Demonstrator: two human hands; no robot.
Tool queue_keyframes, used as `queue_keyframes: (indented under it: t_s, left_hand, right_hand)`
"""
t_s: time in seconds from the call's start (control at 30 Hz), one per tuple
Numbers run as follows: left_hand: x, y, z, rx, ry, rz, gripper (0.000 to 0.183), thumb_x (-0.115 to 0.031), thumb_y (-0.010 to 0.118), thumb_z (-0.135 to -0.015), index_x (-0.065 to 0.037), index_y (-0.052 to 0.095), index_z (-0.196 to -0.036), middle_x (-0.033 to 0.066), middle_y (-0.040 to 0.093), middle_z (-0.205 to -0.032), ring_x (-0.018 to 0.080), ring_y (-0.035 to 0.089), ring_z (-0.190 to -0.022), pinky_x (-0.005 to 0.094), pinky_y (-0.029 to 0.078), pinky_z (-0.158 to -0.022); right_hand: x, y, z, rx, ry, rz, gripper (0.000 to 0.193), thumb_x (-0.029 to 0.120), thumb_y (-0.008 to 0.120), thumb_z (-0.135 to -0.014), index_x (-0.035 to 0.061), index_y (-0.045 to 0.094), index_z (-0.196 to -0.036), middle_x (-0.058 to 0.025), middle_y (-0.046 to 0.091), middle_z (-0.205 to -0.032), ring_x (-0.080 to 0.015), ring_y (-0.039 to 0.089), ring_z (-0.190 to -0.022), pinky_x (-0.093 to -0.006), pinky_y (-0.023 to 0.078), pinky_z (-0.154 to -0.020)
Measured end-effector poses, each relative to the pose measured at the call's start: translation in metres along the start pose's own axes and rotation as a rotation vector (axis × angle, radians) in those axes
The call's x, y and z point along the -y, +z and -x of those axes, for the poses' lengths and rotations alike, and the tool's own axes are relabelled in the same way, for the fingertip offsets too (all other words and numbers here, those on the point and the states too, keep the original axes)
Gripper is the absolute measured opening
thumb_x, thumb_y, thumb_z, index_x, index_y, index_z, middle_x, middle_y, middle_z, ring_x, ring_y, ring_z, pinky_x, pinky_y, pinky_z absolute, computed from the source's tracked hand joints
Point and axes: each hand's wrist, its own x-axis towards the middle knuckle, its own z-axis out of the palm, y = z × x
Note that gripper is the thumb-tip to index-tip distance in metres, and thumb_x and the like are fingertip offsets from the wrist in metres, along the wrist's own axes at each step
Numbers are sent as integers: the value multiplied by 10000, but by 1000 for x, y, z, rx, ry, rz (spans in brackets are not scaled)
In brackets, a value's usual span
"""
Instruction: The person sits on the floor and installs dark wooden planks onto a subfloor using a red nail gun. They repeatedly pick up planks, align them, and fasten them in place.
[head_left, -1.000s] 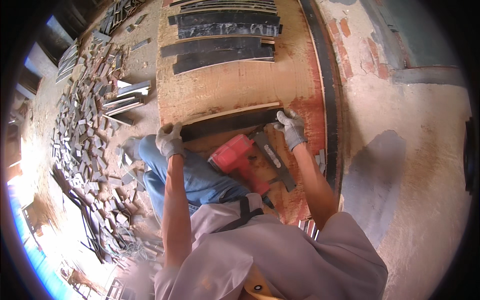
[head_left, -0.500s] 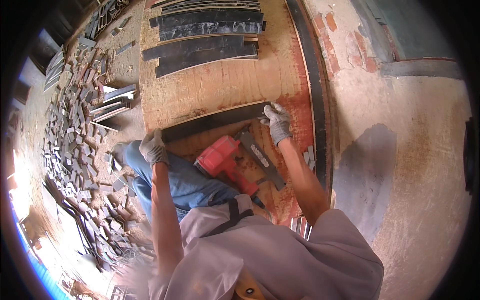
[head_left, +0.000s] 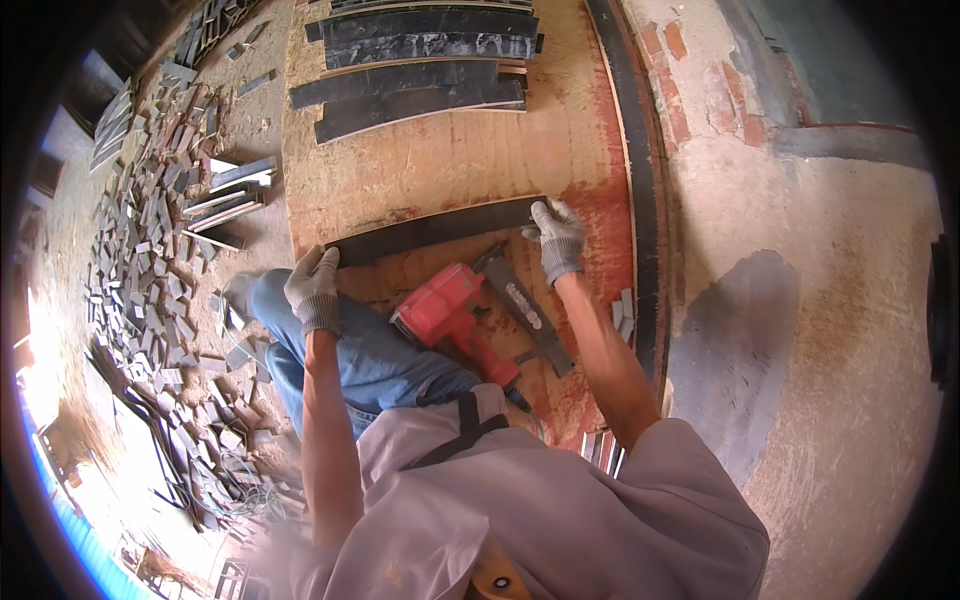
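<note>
A long dark wooden strip (head_left: 435,230) spans the space between my two gloved hands, over the plywood sheet (head_left: 420,170). My left hand (head_left: 314,283) grips its left end, thumb and fingers closed round it. At the other end, my right hand (head_left: 556,230) pinches the strip between thumb and fingers. Both wear pale knitted gloves with grey cuffs. Just below the strip, a red nail gun (head_left: 445,310) with a long dark magazine (head_left: 525,312) lies on the sheet beside my bent knee. Neither hand touches it.
Dark strips lie in rows (head_left: 410,100) at the sheet's far end. A heap of small offcuts (head_left: 150,270) covers the floor at left, with a few stacked pieces (head_left: 230,205) beside the sheet. Along the right runs a dark edge board (head_left: 640,200), close to a worn wall (head_left: 840,250).
The view has shifted slightly. My left hand has adjusted on the strip's left end, its thumb now showing more. The strip stays held between both hands, and the nail gun has not moved.
</note>
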Motion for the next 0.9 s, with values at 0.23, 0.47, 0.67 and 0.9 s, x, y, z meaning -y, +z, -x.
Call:
queue_keyframes:
  t_s: [0.23, 0.47, 0.67, 0.9]
  left_hand:
    - [6, -1, -3, -22, 52, -34, 396, -137, 820, -822, 43, 720, -1161, 152, 755, -1088, 170, 698, -987, 274, 525, -916]
    - [8, -3, -5, -19, 28, -2, 388, -105, 797, -820, 50, 715, -1166, 153, 756, -1077, 171, 700, -973, 269, 532, -891]
    - [-5, 0, 3, -13, -36, 23, 389, -90, 768, -837, 34, 707, -1201, 106, 750, -938, 105, 650, -735, 237, 523, -665]
    - [-13, -4, 6, -26, -48, -15, 332, -78, 744, -866, -1, 727, -1189, 18, 668, -730, 69, 540, -559, 233, 437, -509]
  right_hand:
    - [2, -1, 0, 42, -23, 51, 309, 133, 700, -959, -15, 661, -1227, -33, 687, -893, -119, 663, -618, -235, 553, -511]
    - [10, -1, -1, 75, -41, 113, 379, 152, 680, -975, -51, 610, -1288, -53, 684, -913, -123, 669, -629, -244, 556, -509]
    - [13, -4, -6, 93, -25, 174, 384, 164, 678, -978, -42, 608, -1294, -47, 680, -921, -122, 669, -637, -239, 557, -519]
    - [18, 6, 2, 104, -32, 252, 339, 157, 686, -970, -16, 639, -1257, -32, 693, -950, -91, 655, -690, -231, 554, -535]
